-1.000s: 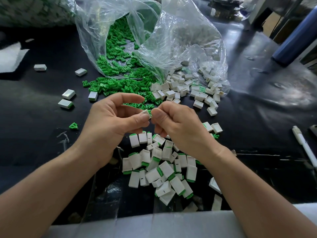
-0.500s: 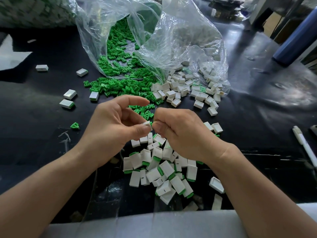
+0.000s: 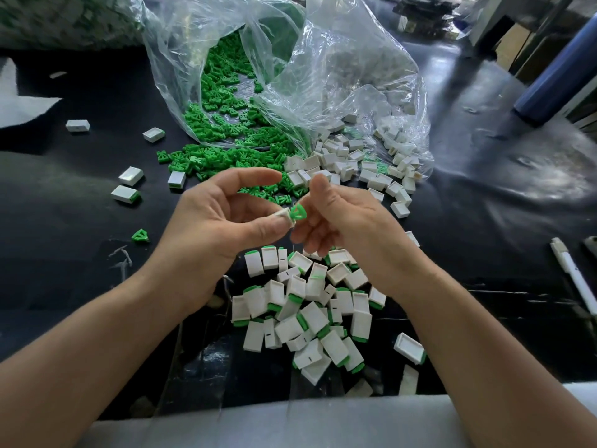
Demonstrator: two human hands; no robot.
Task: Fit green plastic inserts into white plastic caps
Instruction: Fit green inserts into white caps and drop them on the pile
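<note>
My left hand pinches a small white cap between thumb and fingers, above the table's middle. A green insert sticks out at the cap's open end. My right hand meets it from the right, its curled fingertips holding the insert while one digit stands raised above it. Loose green inserts spill from a clear plastic bag. Empty white caps lie beside them. A heap of fitted caps with green ends lies below my hands.
Stray caps and one green insert lie at the left on the black table. A white pen lies at the right edge, a blue roll behind it. Grey foam padding runs along the near edge.
My hands were pressed together over the cap. They have drawn slightly apart and risen, so the green insert shows at the cap's mouth.
</note>
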